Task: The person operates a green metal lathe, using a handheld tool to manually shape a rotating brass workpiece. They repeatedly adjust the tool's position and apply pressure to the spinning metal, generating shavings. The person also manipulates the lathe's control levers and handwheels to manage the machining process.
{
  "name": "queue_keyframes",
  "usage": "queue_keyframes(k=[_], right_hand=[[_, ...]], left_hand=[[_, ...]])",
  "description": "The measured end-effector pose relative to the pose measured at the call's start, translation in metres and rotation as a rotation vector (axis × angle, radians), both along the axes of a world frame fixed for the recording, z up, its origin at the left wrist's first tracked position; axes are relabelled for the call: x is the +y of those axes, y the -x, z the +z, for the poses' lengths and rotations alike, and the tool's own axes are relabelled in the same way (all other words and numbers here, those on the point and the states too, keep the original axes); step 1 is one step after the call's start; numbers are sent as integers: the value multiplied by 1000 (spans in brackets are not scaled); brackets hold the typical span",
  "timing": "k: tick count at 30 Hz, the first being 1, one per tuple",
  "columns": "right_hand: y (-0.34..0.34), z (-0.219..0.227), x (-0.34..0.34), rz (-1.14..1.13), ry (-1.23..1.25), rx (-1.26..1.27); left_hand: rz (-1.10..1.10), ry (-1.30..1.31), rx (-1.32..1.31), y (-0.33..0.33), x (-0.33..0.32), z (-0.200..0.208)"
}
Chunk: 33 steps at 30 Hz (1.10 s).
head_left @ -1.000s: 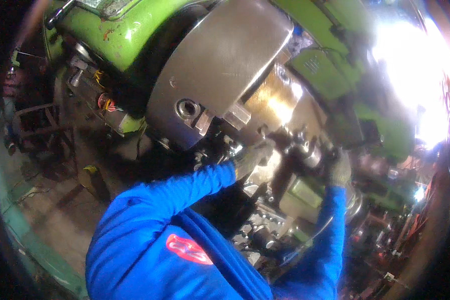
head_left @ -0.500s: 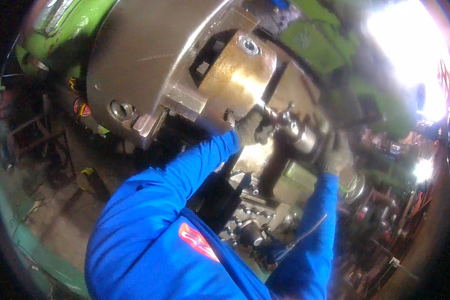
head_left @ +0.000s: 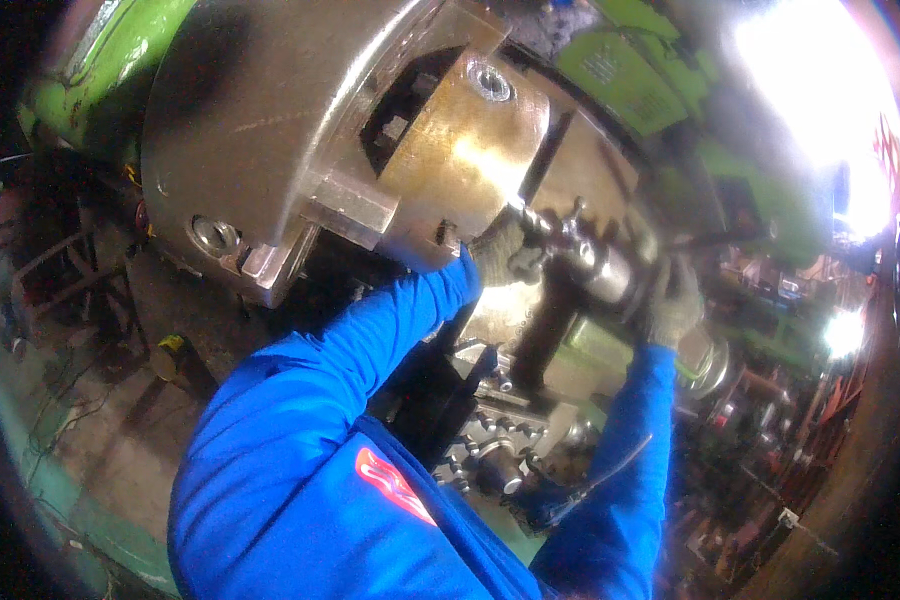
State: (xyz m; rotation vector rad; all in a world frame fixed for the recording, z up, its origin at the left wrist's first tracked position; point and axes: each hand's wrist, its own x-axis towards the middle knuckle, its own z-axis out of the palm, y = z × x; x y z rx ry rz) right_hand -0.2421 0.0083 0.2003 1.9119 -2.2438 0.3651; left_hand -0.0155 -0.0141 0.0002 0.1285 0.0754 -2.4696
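Note:
A shiny cylindrical metal tool (head_left: 608, 275) with knobbed projections stretches between my two gloved hands. Its narrow front end meets the side of a large brass-toned metal block (head_left: 460, 155). My left hand (head_left: 502, 252) is beside the block's lower right corner, fingers curled near the tool's front; what lies inside them is hidden. Closed around the tool's rear is my right hand (head_left: 672, 305), partly blurred. The block sits against the jaws of a big round lathe chuck (head_left: 260, 120).
Below my hands is a machine carriage with a bolted tool post (head_left: 495, 450). Green machine housings (head_left: 625, 80) stand at the far side, under a bright light. A yellow-topped dark object (head_left: 175, 350) is on the left floor. Metal clutter fills the right.
The chuck and block appear slightly further left in view. Both hands stay at the tool, with the right hand showing a little more sharply.

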Motion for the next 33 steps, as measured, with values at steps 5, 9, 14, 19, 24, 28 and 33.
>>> queue_keyframes(k=[5, 9, 14, 19, 24, 28, 33], right_hand=[[-1, 1, 0, -9, -15, 10], [1, 0, 0, -7, -8, 7], [-3, 2, 1, -8, -7, -9], [2, 1, 0, -17, -25, 26], [7, -3, 0, 0, -24, 17], [5, -4, 0, -4, 2, 17], [2, -3, 0, -14, 1, -55]], left_hand=[[85, -222, -128, -6, 8, 36], [46, -184, -202, -2, 6, 23], [5, -51, -388, -6, -1, 27], [45, -204, 29, 1, 5, 19], [170, -198, -187, -2, 13, 42], [240, 358, -599, -3, 23, 15], [-120, -160, -57, -16, -4, 29]])
